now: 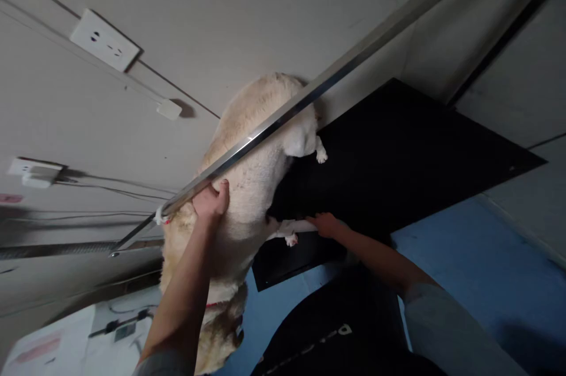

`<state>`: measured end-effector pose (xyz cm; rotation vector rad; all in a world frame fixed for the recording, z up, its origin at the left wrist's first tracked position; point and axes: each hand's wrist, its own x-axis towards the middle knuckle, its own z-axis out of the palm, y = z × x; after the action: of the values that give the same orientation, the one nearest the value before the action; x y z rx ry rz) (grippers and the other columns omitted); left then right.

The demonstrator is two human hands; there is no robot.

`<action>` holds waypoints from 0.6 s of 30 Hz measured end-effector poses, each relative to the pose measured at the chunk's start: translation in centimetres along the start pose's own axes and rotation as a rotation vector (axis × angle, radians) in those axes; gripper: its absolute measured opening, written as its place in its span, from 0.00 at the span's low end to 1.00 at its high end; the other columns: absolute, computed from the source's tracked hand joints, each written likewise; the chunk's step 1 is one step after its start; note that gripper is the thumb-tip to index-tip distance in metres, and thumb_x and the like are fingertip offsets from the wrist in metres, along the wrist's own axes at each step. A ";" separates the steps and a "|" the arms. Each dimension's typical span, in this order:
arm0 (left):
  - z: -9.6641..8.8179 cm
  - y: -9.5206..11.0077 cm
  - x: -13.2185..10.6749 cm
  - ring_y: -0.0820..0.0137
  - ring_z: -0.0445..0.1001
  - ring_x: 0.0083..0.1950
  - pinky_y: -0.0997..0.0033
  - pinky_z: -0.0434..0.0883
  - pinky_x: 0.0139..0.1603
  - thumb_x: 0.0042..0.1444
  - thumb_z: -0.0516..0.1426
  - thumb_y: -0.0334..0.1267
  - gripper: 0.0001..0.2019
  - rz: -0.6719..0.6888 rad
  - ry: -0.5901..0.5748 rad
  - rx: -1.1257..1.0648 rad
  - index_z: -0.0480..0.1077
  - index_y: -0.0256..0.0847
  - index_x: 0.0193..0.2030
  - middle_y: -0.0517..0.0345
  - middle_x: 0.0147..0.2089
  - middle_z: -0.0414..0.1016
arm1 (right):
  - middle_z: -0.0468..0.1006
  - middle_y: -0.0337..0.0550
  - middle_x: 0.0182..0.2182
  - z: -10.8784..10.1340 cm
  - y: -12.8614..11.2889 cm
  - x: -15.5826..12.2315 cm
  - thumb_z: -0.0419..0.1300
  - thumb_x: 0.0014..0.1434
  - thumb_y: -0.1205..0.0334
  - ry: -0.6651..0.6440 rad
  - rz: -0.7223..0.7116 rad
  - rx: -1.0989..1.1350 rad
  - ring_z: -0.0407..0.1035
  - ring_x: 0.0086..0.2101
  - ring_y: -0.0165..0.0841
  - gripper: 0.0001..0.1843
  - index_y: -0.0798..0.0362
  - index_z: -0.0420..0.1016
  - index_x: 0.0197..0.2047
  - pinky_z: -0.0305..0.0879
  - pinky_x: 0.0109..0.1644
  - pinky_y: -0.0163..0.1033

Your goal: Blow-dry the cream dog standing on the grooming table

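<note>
A cream-coloured dog stands on a black table top, seen from a strongly tilted angle, its head toward the lower left. My left hand rests on the dog's back with fingers curled into the fur. My right hand is closed around the dog's front leg just above the white paw. A metal bar runs diagonally across the dog's body. A red collar shows at its neck.
A pale wall behind the dog carries power outlets and cables. The blue floor lies beside the table. My dark apron fills the lower centre. A white appliance sits lower left.
</note>
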<state>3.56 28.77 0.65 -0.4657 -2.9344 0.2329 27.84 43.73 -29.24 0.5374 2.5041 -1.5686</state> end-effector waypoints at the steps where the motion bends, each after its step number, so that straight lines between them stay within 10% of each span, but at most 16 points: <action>1: -0.1 0.1 -0.1 0.36 0.78 0.64 0.42 0.72 0.64 0.71 0.44 0.57 0.38 -0.007 -0.010 0.005 0.67 0.24 0.71 0.22 0.63 0.77 | 0.85 0.55 0.52 0.7 0.3 -0.1 0.68 0.53 0.75 -0.019 0.009 -0.053 0.81 0.53 0.47 0.32 0.51 0.81 0.62 0.69 0.60 0.46; 10: -0.2 -0.5 -0.8 0.34 0.80 0.58 0.41 0.74 0.60 0.67 0.43 0.59 0.40 0.048 0.012 0.051 0.69 0.21 0.65 0.20 0.54 0.81 | 0.80 0.55 0.57 5.5 2.6 -1.7 0.69 0.66 0.62 -0.125 0.136 -0.262 0.76 0.56 0.48 0.26 0.52 0.74 0.66 0.71 0.63 0.58; 18: 0.3 -0.6 -1.2 0.34 0.77 0.64 0.42 0.71 0.66 0.65 0.44 0.61 0.42 0.053 -0.015 0.081 0.71 0.18 0.63 0.17 0.59 0.78 | 0.77 0.51 0.63 8.2 3.0 -2.6 0.68 0.70 0.55 -0.091 0.336 0.111 0.73 0.61 0.46 0.21 0.51 0.76 0.62 0.71 0.68 0.62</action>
<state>4.49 27.75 0.27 -0.5323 -2.9169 0.3619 30.79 37.06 -34.66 0.8318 2.1344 -1.5653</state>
